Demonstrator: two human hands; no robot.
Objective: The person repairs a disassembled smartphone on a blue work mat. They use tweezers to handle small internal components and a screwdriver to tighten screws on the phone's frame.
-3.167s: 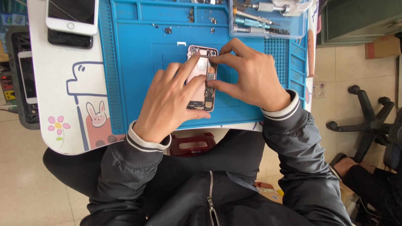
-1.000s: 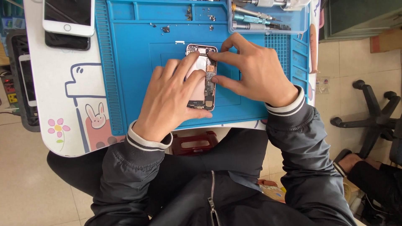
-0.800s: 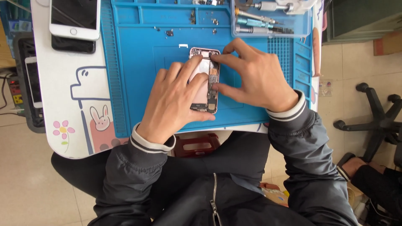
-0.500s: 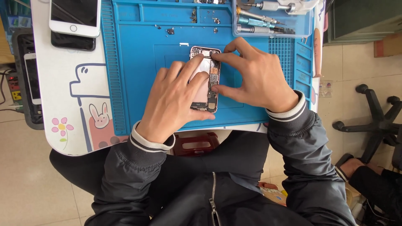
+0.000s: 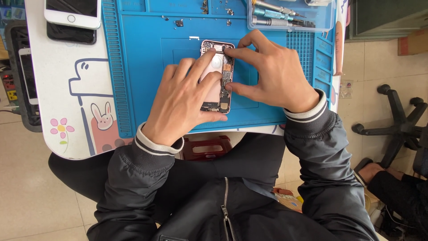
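Phone [image 5: 217, 78] lies opened, innards exposed, under both hands.

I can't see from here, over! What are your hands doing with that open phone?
Left hand pressing flat on opened phone. Right hand pinching its top-right edge. Phone lies on blue mat. Nothing blocking.

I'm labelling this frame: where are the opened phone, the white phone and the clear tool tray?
opened phone [image 5: 219, 103], head view, exposed lower end.
white phone [image 5: 71, 18], head view, lower bezel.
clear tool tray [image 5: 327, 20], head view, right wall.
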